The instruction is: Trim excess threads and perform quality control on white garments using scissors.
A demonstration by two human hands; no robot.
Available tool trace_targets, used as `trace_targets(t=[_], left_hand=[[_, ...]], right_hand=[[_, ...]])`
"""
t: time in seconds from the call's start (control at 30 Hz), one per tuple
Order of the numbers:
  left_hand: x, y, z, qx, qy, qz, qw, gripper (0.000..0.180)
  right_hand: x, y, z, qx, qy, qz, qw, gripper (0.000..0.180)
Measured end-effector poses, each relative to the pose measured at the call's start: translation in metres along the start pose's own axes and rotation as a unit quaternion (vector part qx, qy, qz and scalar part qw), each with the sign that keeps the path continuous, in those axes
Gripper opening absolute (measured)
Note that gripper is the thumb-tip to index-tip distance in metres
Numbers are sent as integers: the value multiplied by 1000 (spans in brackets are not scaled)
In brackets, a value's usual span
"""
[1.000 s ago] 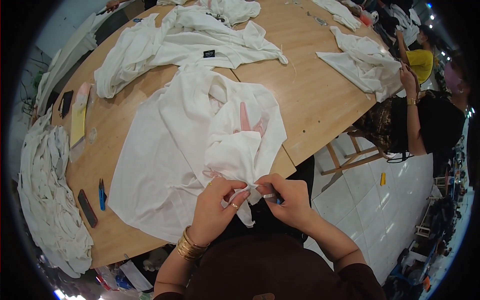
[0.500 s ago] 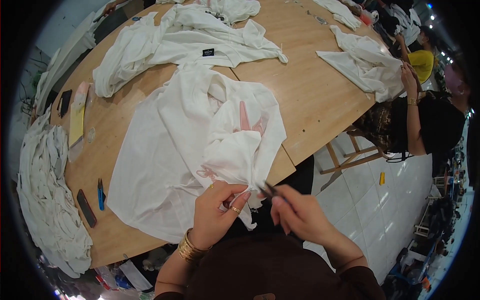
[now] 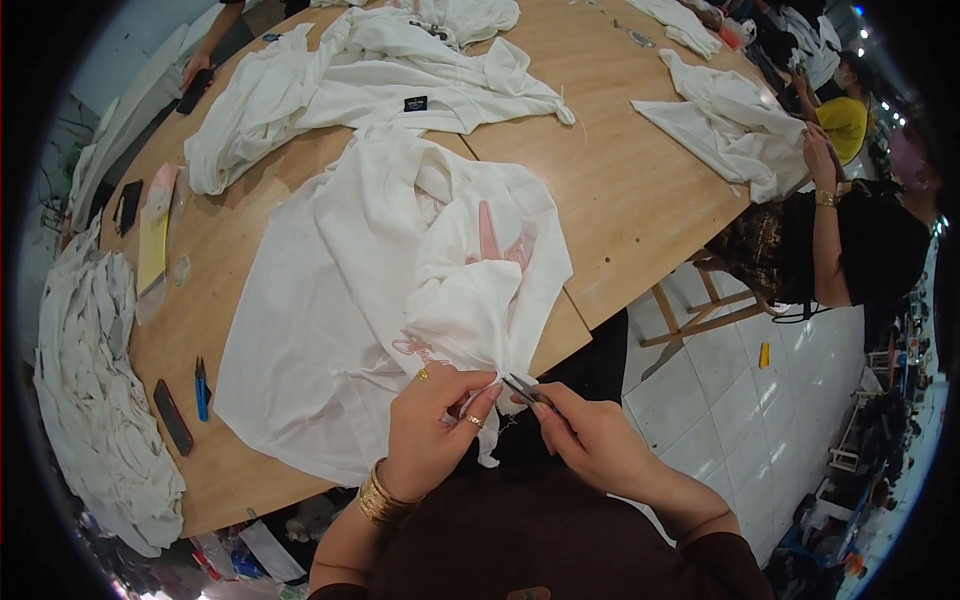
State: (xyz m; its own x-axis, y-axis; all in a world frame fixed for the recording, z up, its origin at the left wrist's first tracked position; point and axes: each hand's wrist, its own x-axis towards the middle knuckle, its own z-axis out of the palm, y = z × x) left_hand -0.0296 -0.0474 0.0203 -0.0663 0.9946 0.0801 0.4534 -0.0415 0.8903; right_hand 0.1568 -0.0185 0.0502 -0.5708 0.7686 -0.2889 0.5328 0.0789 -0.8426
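A white garment with pink stitched motifs lies spread over the near part of the table, its gathered edge drawn toward me. My left hand pinches that edge between thumb and fingers. In my right hand is a pair of dark thread snips, gripped low, with the tips against the cloth right beside my left fingertips. A narrow strip of the white fabric dangles below my left fingers. Whether the snips' blades are apart is too small to tell.
Blue-handled snips and a phone lie left of the garment, near a heap of white cloth. More white garments cover the far table. A person sits at the right, handling white cloth.
My right hand has brought the snips left, onto the cloth at my left fingertips. The dangling strip has shifted slightly left. At the far left, another person's hand has come in with a dark phone-like object.
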Motion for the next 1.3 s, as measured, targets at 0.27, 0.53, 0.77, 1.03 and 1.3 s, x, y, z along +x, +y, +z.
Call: trace_targets(t=[0.27, 0.53, 0.77, 1.03, 1.3], left_hand=[[0, 0, 1, 22, 11, 37, 999, 11], [3, 0, 2, 39, 7, 84, 996, 15], [2, 0, 3, 35, 8, 87, 996, 15], [2, 1, 4, 20, 7, 51, 998, 15], [1, 0, 7, 19, 16, 53, 998, 17]], right_hand=[[2, -2, 2, 119, 6, 35, 992, 22], [4, 19, 20, 183, 22, 66, 981, 24], [4, 24, 24, 236, 42, 85, 967, 22], [5, 22, 19, 229, 32, 92, 969, 23], [4, 17, 14, 213, 8, 112, 970, 25]])
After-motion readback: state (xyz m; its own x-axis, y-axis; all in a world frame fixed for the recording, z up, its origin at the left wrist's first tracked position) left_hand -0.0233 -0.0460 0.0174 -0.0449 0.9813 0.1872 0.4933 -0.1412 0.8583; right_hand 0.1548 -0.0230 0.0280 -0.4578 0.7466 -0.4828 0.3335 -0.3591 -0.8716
